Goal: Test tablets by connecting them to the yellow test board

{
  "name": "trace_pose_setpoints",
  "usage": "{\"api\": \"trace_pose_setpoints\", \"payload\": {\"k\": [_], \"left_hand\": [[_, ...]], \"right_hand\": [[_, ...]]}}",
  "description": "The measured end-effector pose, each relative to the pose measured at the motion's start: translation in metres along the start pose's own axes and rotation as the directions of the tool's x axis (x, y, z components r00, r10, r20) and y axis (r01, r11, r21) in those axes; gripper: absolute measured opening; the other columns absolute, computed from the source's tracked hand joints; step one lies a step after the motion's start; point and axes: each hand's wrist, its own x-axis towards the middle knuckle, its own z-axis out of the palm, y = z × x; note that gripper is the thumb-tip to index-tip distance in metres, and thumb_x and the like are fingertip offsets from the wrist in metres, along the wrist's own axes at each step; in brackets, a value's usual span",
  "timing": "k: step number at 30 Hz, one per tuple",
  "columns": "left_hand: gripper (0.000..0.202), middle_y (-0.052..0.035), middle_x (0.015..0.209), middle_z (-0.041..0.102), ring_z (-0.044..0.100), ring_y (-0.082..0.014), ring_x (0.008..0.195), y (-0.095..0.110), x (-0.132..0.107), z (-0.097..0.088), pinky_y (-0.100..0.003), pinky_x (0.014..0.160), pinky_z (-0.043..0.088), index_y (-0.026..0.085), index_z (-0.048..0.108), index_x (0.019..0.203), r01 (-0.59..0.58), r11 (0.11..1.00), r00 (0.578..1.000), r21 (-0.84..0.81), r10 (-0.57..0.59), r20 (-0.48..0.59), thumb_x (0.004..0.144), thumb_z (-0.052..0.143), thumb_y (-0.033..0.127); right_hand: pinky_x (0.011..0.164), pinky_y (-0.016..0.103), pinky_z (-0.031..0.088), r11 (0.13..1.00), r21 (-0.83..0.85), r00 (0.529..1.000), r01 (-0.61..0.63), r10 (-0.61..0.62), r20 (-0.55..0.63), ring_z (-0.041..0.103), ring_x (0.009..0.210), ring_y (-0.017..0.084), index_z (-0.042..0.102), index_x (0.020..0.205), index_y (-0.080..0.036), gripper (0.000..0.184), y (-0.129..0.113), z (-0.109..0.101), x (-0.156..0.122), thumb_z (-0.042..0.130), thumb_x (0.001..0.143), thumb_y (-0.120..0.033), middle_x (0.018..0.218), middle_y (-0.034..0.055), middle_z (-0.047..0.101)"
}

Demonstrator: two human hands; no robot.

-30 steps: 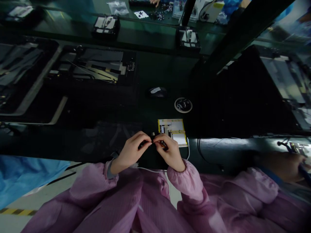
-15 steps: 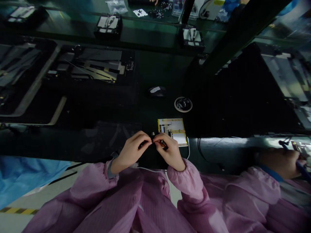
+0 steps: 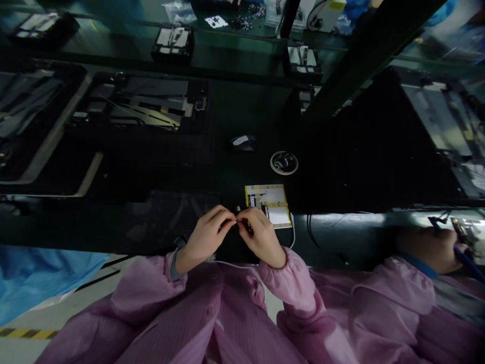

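Dark part: you pinched a small black component point(image 3: 237, 223) between both hands, at the near bench point(image 3: 151, 222) edge.
Left hand point(image 3: 206, 235): fingers narrow, gripping it.
Right hand point(image 3: 261, 237): fingers closed on it.
Progress: fitting looked unfinished; yellow-taped board point(image 3: 270, 202) lay just beyond, untouched.

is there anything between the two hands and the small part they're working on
Nothing visible. The left hand and right hand meet fingertip to fingertip on the small dark part at the bench edge, pinching it directly. The yellow-taped board lies just beyond, not between them.
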Motion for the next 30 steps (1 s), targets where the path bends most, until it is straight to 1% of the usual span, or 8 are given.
{"api": "trace_pose_setpoints", "payload": {"k": [7, 15, 18, 20, 22, 24, 27, 30], "left_hand": [[0.009, 0.0002, 0.087, 0.061, 0.062, -0.0128, 0.083, -0.001, -0.002, 0.002, -0.023, 0.076, 0.048, 0.02, 0.058, 0.085, 0.005, 1.0, 1.0, -0.004, -0.004, 0.006, 0.091, 0.055, 0.014], [0.009, 0.0, 0.085, 0.061, 0.061, -0.013, 0.079, 0.0, -0.001, 0.002, -0.025, 0.074, 0.048, 0.02, 0.058, 0.084, 0.026, 0.999, 0.999, -0.033, -0.025, 0.029, 0.091, 0.054, 0.015], [0.009, -0.0008, 0.086, 0.058, 0.06, -0.0135, 0.08, 0.002, 0.0, 0.0, -0.025, 0.074, 0.048, 0.02, 0.057, 0.084, 0.017, 1.0, 0.998, -0.019, -0.016, 0.06, 0.089, 0.054, 0.013], [0.01, -0.0021, 0.09, 0.058, 0.06, -0.0145, 0.084, 0.003, 0.0, 0.0, -0.026, 0.076, 0.049, 0.02, 0.056, 0.084, -0.004, 1.0, 0.997, -0.018, 0.005, 0.074, 0.086, 0.054, 0.011], [0.012, -0.0023, 0.091, 0.06, 0.061, -0.0149, 0.085, 0.003, -0.001, 0.0, -0.027, 0.078, 0.049, 0.02, 0.055, 0.085, -0.015, 0.999, 0.997, -0.035, 0.018, 0.077, 0.085, 0.052, 0.009], [0.014, -0.0009, 0.087, 0.061, 0.061, -0.0145, 0.081, 0.001, -0.002, 0.002, -0.027, 0.075, 0.049, 0.02, 0.052, 0.086, -0.011, 0.999, 0.997, -0.052, 0.015, 0.077, 0.083, 0.05, 0.007], [0.014, 0.0008, 0.081, 0.061, 0.061, -0.0139, 0.074, -0.002, -0.005, 0.004, -0.027, 0.07, 0.049, 0.021, 0.05, 0.084, -0.003, 0.998, 0.997, -0.057, 0.007, 0.081, 0.081, 0.051, 0.007], [0.013, 0.0012, 0.08, 0.06, 0.06, -0.0137, 0.074, -0.001, -0.006, 0.004, -0.028, 0.071, 0.049, 0.02, 0.05, 0.083, -0.014, 0.998, 0.996, -0.066, 0.02, 0.09, 0.082, 0.05, 0.008]], "right_hand": [[0.074, 0.031, 0.044, 0.999, -0.043, 0.997, 0.03, -0.027, 0.07, 0.053, 0.084, 0.018, 0.054, 0.097, -0.02, 0.012, 0.001, -0.003, -0.001, 0.045, 0.093, -0.014, 0.086, 0.0048, 0.058], [0.071, 0.03, 0.046, 1.0, 0.013, 0.999, -0.014, 0.013, 0.032, 0.054, 0.079, 0.017, 0.05, 0.093, -0.021, 0.012, 0.003, 0.006, -0.003, 0.046, 0.089, -0.011, 0.086, 0.0045, 0.056], [0.073, 0.029, 0.048, 0.996, 0.079, 0.997, -0.034, 0.028, 0.075, 0.058, 0.083, 0.017, 0.054, 0.096, -0.021, 0.007, 0.008, -0.008, -0.003, 0.049, 0.092, -0.018, 0.089, 0.0044, 0.06], [0.078, 0.03, 0.049, 0.99, 0.117, 0.997, -0.073, 0.068, 0.044, 0.061, 0.089, 0.018, 0.057, 0.098, -0.022, 0.01, 0.017, -0.024, -0.003, 0.048, 0.094, -0.024, 0.094, 0.0047, 0.064], [0.081, 0.032, 0.048, 0.986, 0.055, 0.981, -0.157, 0.162, -0.102, 0.061, 0.092, 0.019, 0.06, 0.1, -0.022, 0.019, 0.032, -0.038, -0.004, 0.042, 0.097, -0.026, 0.096, 0.0055, 0.065], [0.082, 0.035, 0.048, 0.966, -0.103, 0.948, -0.238, 0.208, -0.242, 0.06, 0.092, 0.02, 0.063, 0.099, -0.021, 0.026, 0.05, -0.044, -0.005, 0.037, 0.098, -0.024, 0.095, 0.0071, 0.064], [0.084, 0.038, 0.047, 0.918, -0.34, 0.968, -0.204, 0.136, -0.212, 0.055, 0.094, 0.024, 0.065, 0.104, -0.019, 0.027, 0.073, -0.04, -0.005, 0.039, 0.095, -0.021, 0.097, 0.0101, 0.062], [0.086, 0.039, 0.047, 0.884, -0.448, 0.986, -0.133, 0.071, -0.153, 0.053, 0.095, 0.024, 0.064, 0.111, -0.018, 0.03, 0.082, -0.032, -0.004, 0.04, 0.094, -0.019, 0.1, 0.0108, 0.06]]}}
